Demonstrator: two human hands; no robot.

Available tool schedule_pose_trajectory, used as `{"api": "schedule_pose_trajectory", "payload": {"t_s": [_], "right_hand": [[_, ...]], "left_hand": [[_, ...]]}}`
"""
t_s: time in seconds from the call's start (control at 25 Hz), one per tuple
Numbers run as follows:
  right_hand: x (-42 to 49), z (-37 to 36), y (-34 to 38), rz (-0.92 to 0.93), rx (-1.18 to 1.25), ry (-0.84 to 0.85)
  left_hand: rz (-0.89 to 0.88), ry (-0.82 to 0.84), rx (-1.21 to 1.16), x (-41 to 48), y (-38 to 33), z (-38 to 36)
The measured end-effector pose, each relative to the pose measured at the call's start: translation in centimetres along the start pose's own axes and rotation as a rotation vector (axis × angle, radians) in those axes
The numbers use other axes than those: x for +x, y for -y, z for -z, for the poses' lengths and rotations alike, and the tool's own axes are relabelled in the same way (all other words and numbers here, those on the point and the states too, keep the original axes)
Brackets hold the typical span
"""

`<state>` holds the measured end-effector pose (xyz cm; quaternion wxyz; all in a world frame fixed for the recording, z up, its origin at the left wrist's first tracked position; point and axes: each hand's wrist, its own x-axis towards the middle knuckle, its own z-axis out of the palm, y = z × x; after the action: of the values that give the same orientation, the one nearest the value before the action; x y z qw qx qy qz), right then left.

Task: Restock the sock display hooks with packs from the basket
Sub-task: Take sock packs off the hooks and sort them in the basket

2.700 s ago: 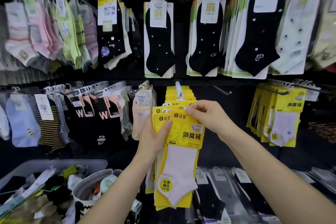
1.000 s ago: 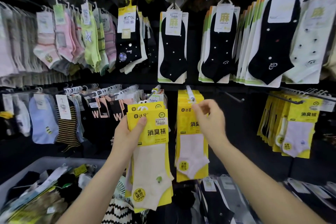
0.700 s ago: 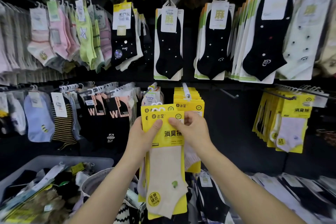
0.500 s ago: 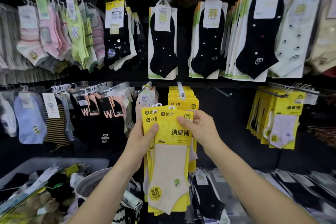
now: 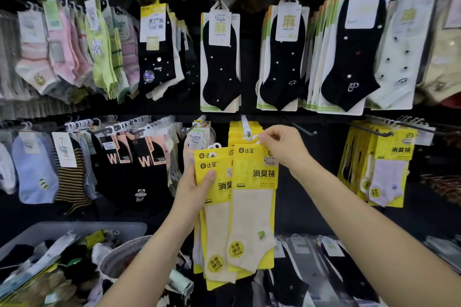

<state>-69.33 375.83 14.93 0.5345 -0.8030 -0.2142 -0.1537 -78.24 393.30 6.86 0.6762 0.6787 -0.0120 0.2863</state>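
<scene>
Head cam: yellow sock pack (image 5: 254, 207) at centre hook (image 5: 245, 124)
Right hand (image 5: 282, 149) pinches its hanger tab just under the hook; left hand (image 5: 192, 187) grips a stack of like packs (image 5: 213, 229) beside it, thumb on front

The right hand (image 5: 282, 149) now pinches the front sock pack (image 5: 252, 207) by its top, pulled rightward and upward off the stack (image 5: 212, 209) in the left hand (image 5: 193, 188), its hanger loop nearing the centre hook (image 5: 245, 124).

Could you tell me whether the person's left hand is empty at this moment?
No, the left hand grips a stack of yellow sock packs, thumb across the front.
</scene>
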Motion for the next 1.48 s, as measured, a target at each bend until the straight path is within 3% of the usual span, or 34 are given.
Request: {"api": "schedule_pose_trajectory", "payload": {"t_s": [0.48,0.56,0.64,0.84,1.04,1.28,1.48], "right_hand": [[2.4,-2.1,-0.4,-0.005,-0.16,-0.051],[1.7,-1.7,-0.4,0.058,-0.235,-0.145],[0.0,-1.8,-0.4,0.167,-0.16,-0.23],[-3.5,-3.1,-0.1,0.122,0.02,0.063],[-3.4,-0.4,-1.0,0.047,-0.014,0.037],[-3.4,0.5,-0.4,0.181,-0.217,-0.032],[-2.0,1.1,-0.5,0.133,-0.258,-0.003]], "left_hand": [[0.03,-0.155,0.054,0.0,0.2,5.1],[0.001,-0.142,0.066,-0.2,-0.3,4.5],[-0.025,-0.128,0.09,-0.3,-0.8,3.7],[-0.084,-0.067,0.064,-0.5,-1.5,0.3],[-0.043,0.021,-0.015,-0.8,-1.3,-1.9],[-0.018,0.008,0.047,-0.6,-0.5,-3.9],[-0.013,-0.013,0.032,-0.7,-0.1,-4.3]]}}
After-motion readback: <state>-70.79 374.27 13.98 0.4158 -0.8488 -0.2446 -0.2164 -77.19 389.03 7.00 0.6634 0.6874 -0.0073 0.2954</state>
